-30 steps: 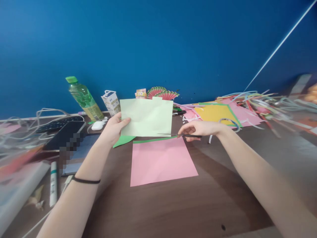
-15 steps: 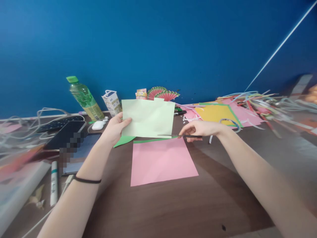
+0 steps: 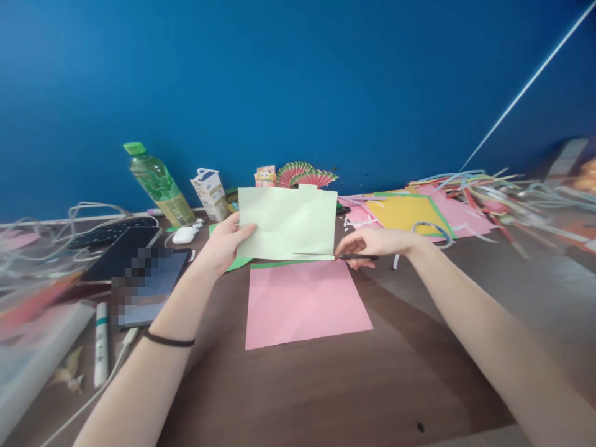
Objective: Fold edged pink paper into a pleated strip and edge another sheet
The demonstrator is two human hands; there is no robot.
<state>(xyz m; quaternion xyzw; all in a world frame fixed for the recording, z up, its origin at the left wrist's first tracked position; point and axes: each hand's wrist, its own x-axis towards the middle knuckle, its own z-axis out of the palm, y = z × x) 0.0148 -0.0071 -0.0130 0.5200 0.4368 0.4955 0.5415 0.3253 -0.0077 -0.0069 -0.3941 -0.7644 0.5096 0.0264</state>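
My left hand [image 3: 226, 243] grips the lower left corner of a pale green sheet of paper [image 3: 287, 221], which stands upright above the table. My right hand [image 3: 375, 243] is closed on a pair of scissors [image 3: 347, 256]. Their blades lie flat along the sheet's bottom edge, and a thin strip hangs partly cut there. Under both, a pink sheet [image 3: 305, 303] lies flat on the brown table [image 3: 326, 391], with a green sheet [image 3: 279, 264] showing along its far edge.
A green bottle [image 3: 158, 185], a small carton [image 3: 209, 194], paper fans [image 3: 305, 174] and a white mouse [image 3: 185, 234] stand at the back. A phone [image 3: 149, 287], a marker [image 3: 100, 343], a keyboard and cables lie at the left. Coloured sheets [image 3: 405, 212] and paper strips pile at the right.
The pale green sheet and my left hand have shifted a little to the right. The scissor blades have gone further in along the sheet's bottom edge.
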